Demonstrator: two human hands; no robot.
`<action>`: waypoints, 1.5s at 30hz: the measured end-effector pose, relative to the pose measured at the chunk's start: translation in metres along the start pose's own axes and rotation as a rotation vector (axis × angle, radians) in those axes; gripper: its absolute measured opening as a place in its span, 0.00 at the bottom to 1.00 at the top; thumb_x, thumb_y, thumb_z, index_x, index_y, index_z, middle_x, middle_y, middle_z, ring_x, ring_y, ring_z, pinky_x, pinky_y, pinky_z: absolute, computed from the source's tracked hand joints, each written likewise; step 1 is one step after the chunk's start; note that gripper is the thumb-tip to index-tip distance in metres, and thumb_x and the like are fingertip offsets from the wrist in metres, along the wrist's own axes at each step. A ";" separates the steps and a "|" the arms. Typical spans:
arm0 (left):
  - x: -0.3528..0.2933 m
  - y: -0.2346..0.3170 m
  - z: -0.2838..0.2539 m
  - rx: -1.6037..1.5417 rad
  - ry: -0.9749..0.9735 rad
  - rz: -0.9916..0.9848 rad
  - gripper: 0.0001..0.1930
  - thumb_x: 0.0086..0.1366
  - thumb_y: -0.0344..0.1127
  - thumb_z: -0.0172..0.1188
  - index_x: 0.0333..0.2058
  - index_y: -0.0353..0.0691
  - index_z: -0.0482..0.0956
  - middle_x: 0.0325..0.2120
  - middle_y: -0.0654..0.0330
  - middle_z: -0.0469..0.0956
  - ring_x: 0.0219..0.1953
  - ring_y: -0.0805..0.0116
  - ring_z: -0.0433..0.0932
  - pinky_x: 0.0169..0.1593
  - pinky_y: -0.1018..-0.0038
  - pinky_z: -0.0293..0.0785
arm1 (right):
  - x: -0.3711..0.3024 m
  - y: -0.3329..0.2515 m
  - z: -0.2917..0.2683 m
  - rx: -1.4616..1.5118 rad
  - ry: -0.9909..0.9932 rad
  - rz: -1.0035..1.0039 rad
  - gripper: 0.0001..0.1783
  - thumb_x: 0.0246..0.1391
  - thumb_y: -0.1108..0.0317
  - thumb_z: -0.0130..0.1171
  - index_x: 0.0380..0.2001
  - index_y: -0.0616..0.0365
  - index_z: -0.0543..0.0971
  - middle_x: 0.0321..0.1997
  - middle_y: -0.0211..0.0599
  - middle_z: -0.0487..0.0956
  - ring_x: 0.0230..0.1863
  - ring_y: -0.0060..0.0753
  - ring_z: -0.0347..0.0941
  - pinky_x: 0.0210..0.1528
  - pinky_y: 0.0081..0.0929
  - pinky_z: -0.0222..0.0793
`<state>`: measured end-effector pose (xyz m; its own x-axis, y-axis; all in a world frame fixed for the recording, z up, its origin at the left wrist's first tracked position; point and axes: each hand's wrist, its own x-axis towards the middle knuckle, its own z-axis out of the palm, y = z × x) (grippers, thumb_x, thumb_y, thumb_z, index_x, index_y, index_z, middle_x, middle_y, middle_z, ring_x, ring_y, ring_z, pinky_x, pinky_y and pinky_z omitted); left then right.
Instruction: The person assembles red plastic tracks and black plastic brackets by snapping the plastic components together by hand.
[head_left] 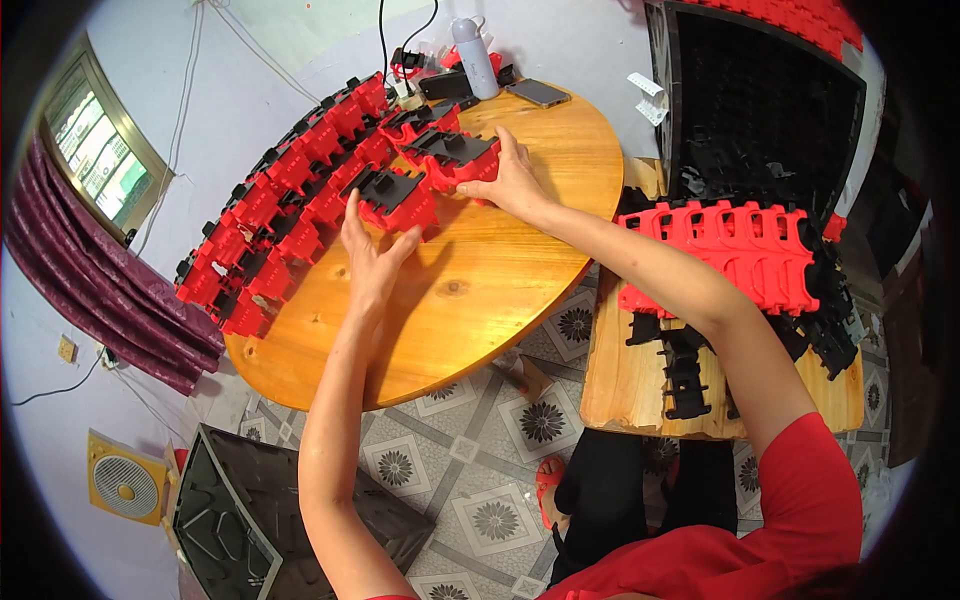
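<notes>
The person's left hand (370, 262) spans a red-and-black plastic block (388, 190) lying roughly left-to-right, grip unclear; the right hand (515, 185) grasps a similarly aligned second block (453, 148), hiding its right end.

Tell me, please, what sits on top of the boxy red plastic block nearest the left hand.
A flat, roughly rectangular black plastic piece sits on the boxy red plastic block. What the black piece covers, and the block's underside, cannot be seen.

Units (452, 150) are 2-tone, red and black. Table (450, 325) is orange-yellow with brown grain. Floor (463, 450) is grey, bearing dark flower motifs on pale squares. Curtain (100, 280) is purple. Shirt (820, 490) is red. Trousers (605, 480) are black.
</notes>
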<state>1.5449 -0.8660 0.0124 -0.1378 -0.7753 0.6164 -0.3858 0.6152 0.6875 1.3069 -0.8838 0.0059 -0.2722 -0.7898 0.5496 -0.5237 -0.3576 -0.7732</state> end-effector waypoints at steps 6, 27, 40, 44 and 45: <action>0.023 0.010 0.029 0.169 0.147 -0.231 0.39 0.55 0.41 0.71 0.63 0.48 0.61 0.56 0.47 0.58 0.51 0.59 0.70 0.51 0.69 0.72 | 0.025 -0.009 0.040 0.165 0.043 0.154 0.54 0.33 0.63 0.76 0.59 0.63 0.54 0.55 0.57 0.72 0.57 0.53 0.69 0.60 0.37 0.64; 0.050 0.048 0.057 0.553 0.495 0.578 0.41 0.50 0.37 0.75 0.57 0.25 0.63 0.50 0.39 0.71 0.50 0.49 0.73 0.51 0.60 0.72 | -0.056 -0.032 -0.286 0.214 -0.268 -0.068 0.25 0.52 0.71 0.62 0.53 0.68 0.73 0.43 0.40 0.79 0.38 0.26 0.77 0.43 0.23 0.75; -0.223 0.288 0.291 0.202 -0.283 0.662 0.29 0.58 0.43 0.65 0.58 0.47 0.70 0.62 0.52 0.61 0.65 0.48 0.57 0.65 0.50 0.48 | -0.350 0.053 -0.492 -0.196 0.290 0.354 0.14 0.57 0.68 0.61 0.44 0.62 0.79 0.41 0.33 0.80 0.42 0.20 0.75 0.45 0.20 0.71; -0.218 0.269 0.334 0.420 -0.331 0.623 0.33 0.59 0.51 0.64 0.62 0.53 0.66 0.64 0.54 0.59 0.66 0.44 0.54 0.64 0.47 0.48 | -0.308 0.082 -0.431 -0.191 0.251 0.046 0.21 0.53 0.61 0.66 0.47 0.61 0.78 0.52 0.38 0.76 0.43 0.26 0.76 0.45 0.26 0.72; -0.217 0.262 0.339 0.420 -0.309 0.636 0.30 0.59 0.50 0.64 0.59 0.55 0.70 0.64 0.58 0.61 0.66 0.44 0.55 0.62 0.47 0.53 | -0.292 0.076 -0.419 -0.195 0.231 -0.019 0.21 0.51 0.61 0.67 0.45 0.60 0.79 0.45 0.37 0.80 0.41 0.24 0.77 0.44 0.27 0.72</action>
<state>1.1647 -0.5850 -0.0712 -0.6661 -0.3391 0.6643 -0.4506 0.8927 0.0040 1.0081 -0.4714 -0.0810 -0.4256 -0.6415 0.6382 -0.6696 -0.2512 -0.6990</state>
